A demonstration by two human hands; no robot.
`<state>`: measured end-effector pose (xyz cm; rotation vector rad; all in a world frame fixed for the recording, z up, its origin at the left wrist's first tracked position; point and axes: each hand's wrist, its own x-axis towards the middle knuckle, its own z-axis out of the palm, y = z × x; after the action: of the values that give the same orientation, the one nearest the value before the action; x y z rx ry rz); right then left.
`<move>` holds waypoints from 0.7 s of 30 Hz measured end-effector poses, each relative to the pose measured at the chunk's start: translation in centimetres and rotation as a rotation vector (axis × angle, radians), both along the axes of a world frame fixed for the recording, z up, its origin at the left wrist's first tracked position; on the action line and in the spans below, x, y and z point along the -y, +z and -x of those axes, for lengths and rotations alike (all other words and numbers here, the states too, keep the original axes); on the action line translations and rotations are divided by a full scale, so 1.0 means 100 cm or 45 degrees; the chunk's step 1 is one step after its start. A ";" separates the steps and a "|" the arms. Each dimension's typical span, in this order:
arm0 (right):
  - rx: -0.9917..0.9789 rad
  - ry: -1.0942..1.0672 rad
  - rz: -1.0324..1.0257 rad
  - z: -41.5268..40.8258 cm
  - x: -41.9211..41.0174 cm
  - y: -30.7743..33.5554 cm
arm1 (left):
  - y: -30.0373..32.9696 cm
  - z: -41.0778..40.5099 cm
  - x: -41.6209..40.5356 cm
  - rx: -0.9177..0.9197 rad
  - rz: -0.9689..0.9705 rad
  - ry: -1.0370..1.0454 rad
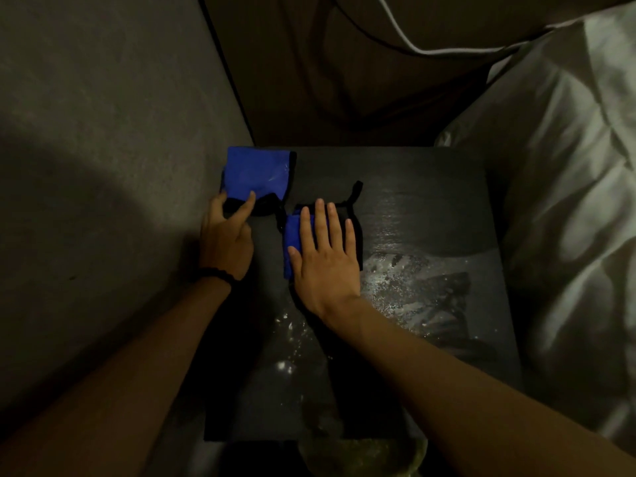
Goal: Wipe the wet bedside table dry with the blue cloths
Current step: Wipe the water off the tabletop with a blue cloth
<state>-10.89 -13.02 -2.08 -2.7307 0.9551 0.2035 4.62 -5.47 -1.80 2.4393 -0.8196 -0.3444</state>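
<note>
The left hand (225, 235) pinches the near edge of one blue cloth with black trim (256, 175) at the dark square table's (430, 187) 10 o'clock corner; the right hand (325, 256), fingers spread, presses a second blue cloth (292, 232) flat near centre; glistening droplets (395, 280) remain toward 4 and 6 o'clock, so much wiping looks left.

left hand (227, 235): at 10 o'clock, fingers curled, pinching, dark band on wrist | right hand (323, 256): near centre, palm down, fingers spread flat | both forearms bare, extended forward
</note>
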 end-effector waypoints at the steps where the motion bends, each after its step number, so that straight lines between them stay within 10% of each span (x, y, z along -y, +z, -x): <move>1: 0.003 0.000 -0.007 -0.001 -0.005 0.000 | 0.000 -0.002 0.001 0.012 -0.027 -0.004; 9: 0.024 -0.021 -0.052 -0.016 -0.033 -0.003 | 0.023 -0.017 0.019 -0.588 0.332 0.478; 21: 0.068 0.212 -0.056 -0.036 -0.063 -0.005 | 0.012 -0.024 0.007 -0.774 0.366 0.309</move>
<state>-7.26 -6.67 -2.60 -2.7603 0.7014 0.1783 7.00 -6.15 -0.56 1.9665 -0.2803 -0.7649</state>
